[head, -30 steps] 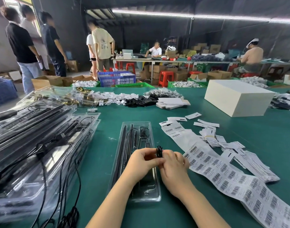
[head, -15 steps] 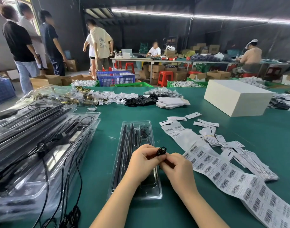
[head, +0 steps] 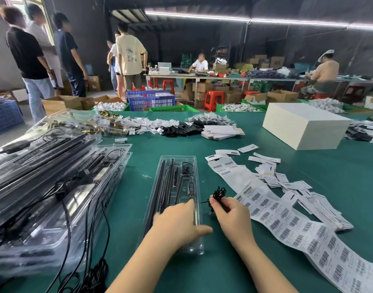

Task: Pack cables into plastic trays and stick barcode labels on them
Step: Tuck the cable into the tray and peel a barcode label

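Observation:
A clear plastic tray (head: pixel 177 166) lies lengthwise on the green table in front of me, holding black strips and a small controller (head: pixel 190 185). My left hand (head: pixel 178 224) rests flat on the tray's near half, fingers spread over the strips. To the right of the tray, my right hand (head: pixel 232 214) pinches a small coiled black cable (head: pixel 219 193); a thin strand runs from the coil toward the tray. A long sheet of barcode labels (head: pixel 287 225) lies right of my right hand.
A tall stack of filled clear trays (head: pixel 44 187) with loose black cords occupies the left. Loose labels (head: pixel 287 182), a white box (head: pixel 304 127), card stacks (head: pixel 221 131) and small bagged parts lie further back. Several people stand or sit beyond the table.
My hands were together over the tray holding the coil. They have separated: the left dropped flat onto the tray, the right carried the coil to the tray's right side.

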Tool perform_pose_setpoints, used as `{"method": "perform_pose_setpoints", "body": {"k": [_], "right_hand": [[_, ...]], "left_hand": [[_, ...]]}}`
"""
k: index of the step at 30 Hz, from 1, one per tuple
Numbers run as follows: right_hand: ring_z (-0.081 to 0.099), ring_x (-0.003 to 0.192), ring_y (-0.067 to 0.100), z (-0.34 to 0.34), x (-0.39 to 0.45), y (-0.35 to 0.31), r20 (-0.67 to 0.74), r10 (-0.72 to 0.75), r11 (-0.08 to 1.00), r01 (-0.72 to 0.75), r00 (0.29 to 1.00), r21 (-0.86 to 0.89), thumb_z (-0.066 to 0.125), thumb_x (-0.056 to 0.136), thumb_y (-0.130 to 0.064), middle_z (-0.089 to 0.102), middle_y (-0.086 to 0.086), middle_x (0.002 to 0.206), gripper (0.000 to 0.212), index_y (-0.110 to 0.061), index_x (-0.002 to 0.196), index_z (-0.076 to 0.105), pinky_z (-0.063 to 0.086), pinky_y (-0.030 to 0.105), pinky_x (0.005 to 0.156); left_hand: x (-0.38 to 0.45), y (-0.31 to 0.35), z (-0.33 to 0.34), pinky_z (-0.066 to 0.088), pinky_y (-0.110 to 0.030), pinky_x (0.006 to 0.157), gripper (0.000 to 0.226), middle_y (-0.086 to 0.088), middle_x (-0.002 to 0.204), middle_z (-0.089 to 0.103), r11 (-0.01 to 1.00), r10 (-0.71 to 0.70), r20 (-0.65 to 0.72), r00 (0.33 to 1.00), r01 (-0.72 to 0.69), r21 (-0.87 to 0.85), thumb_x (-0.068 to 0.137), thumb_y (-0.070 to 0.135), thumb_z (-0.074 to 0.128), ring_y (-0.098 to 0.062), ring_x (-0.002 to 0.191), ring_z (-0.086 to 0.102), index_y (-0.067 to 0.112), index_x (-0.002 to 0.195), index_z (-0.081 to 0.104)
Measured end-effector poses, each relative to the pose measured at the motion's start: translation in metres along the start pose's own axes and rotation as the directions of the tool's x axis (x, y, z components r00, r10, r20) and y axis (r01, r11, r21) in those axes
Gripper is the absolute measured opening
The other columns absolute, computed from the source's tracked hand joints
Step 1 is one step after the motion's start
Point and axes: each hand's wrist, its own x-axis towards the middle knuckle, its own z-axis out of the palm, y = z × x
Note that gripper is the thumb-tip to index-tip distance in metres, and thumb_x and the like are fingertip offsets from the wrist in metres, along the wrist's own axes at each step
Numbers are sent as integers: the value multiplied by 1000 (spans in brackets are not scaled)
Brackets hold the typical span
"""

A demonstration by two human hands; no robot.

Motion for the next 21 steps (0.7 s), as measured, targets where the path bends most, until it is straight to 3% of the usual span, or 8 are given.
{"method": "perform_pose_setpoints", "body": {"k": [2,4,8,14,18,20,21], "right_hand": [[63,72,25,1,0,0,-17,13,1000,-13,1000,-3,67,89,-27,67,10,68,28,-6,72,70,48,43,73],[63,73,25,2,1,1,-27,18,1000,-18,999,-13,67,90,-28,67,11,69,29,-5,73,71,48,42,73],[59,67,19,-1,-1,3,-66,-1,999,-2,998,-51,67,89,-30,63,3,63,27,-13,68,70,45,34,66],[51,63,12,-14,1,7,-52,-108,981,98,993,-169,66,90,-26,54,0,62,26,-11,69,68,35,22,59],[48,64,7,-13,1,6,-38,-136,978,128,990,-165,68,89,-23,51,-2,60,23,-9,71,71,34,16,59],[48,64,7,-13,2,6,-32,-151,977,144,988,-156,69,88,-22,51,-5,59,20,-9,73,72,34,16,60],[48,64,7,-12,2,5,-28,-166,974,159,986,-161,70,88,-21,50,-6,59,19,-10,73,72,35,15,60]], "left_hand": [[-17,-4,10,20,-61,112,108,-4,160,10,989,-82,123,989,65,132,68,83,52,-32,147,9,30,152,9],[-27,-9,21,12,-64,112,109,-3,162,-5,986,-52,106,993,35,163,70,81,52,-32,148,-6,32,152,-1],[-23,-25,27,3,-58,115,92,6,162,4,990,87,-44,995,-81,117,77,77,49,-22,149,-4,39,152,9],[-14,-39,32,-4,-49,118,73,11,154,31,959,128,-212,969,-175,-222,70,66,69,-6,147,9,43,136,47],[-18,-40,36,-8,-46,118,25,6,151,37,917,147,-251,957,-228,-328,73,56,72,-5,147,8,53,92,57],[-19,-41,37,-7,-48,118,16,6,151,38,938,166,-237,957,-228,-262,81,56,64,-7,147,6,45,82,53],[-18,-41,39,-4,-50,118,19,8,151,38,964,191,-223,956,-225,-141,86,58,56,-9,148,6,41,84,48]]}}
